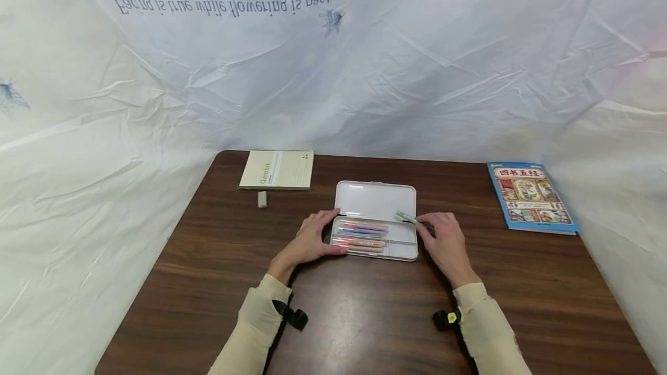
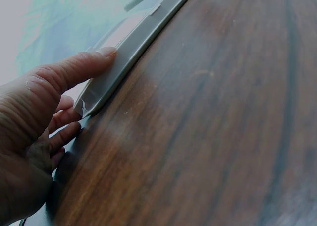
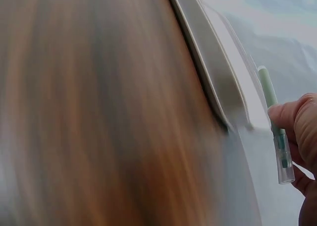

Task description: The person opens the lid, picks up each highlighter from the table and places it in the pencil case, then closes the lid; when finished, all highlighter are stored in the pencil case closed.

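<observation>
A white pencil case lies with its lid folded back on the table. My left hand holds the case's left end, its thumb on the front rim and its fingers round the far corner. In the left compartments lie several pens, pink, purple, blue and orange-toned. Over the right end of the case, my right hand pinches a pale green pen between thumb and fingers. The clear cap of that pen points back toward the palm.
A cream notebook lies at the table's far left, with a small whitish eraser just in front of it. At the far right is a blue-bordered book. White printed cloth hangs behind the dark wooden table.
</observation>
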